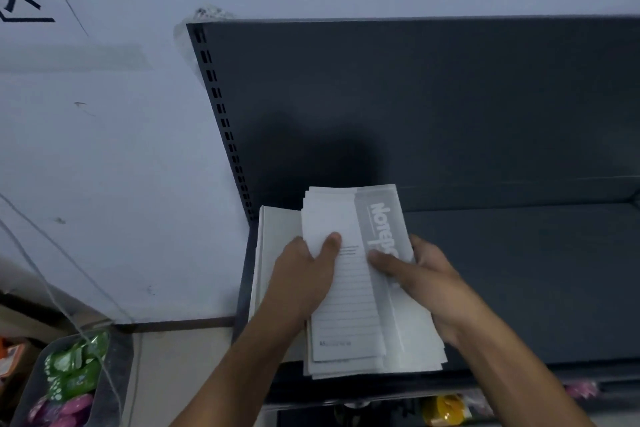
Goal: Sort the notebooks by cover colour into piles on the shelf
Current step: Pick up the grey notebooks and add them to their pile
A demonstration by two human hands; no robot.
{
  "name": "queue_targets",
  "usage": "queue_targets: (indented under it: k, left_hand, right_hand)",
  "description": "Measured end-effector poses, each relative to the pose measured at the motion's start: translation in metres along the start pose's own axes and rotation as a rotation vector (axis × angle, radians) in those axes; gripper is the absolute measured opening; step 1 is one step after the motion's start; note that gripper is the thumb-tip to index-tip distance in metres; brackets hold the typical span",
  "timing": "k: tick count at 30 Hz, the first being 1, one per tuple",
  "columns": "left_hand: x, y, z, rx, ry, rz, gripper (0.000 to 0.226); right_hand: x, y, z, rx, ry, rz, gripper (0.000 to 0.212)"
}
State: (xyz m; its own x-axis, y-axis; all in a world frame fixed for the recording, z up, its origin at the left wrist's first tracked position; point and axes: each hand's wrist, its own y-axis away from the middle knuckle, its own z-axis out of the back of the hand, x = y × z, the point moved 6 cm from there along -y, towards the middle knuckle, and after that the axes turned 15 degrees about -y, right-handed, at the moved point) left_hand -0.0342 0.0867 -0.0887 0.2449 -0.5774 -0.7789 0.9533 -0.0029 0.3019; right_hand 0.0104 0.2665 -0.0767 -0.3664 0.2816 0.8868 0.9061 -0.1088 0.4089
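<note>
A stack of pale notebooks [349,319] is held between both hands just above the left end of the dark shelf [519,281]. The top one shows a ruled white cover, and beside it a grey cover printed "Notebook" [379,218] peeks out. My left hand [304,274] grips the stack's left side with its thumb on top. My right hand [422,274] holds the right side, its thumb pressing the grey cover. Another white notebook pile [273,236] lies on the shelf at the far left, partly under the held stack.
The shelf's dark back panel [415,97] rises behind, with a slotted upright [221,114] at its left edge. A pale wall [104,149] lies left. A grey bin [110,392] with green and pink packets stands at the bottom left. Yellow goods [445,409] sit on a lower shelf.
</note>
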Motion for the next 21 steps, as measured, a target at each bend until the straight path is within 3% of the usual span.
queue_targets:
  k: [6, 17, 21]
  left_hand:
    - [-0.032, 0.018, -0.068, 0.198, -0.160, -0.199, 0.042]
    - [-0.135, 0.067, -0.172, 0.330, -0.160, -0.354, 0.039]
    - [-0.184, 0.102, -0.241, 0.395, -0.222, -0.444, 0.051]
  right_hand:
    - [0.005, 0.034, 0.067, -0.271, -0.023, 0.025, 0.030]
    - [0.028, 0.113, 0.197, -0.449, -0.149, 0.146, 0.023]
    - [0.032, 0.142, 0.278, -0.555, -0.202, 0.207, 0.023]
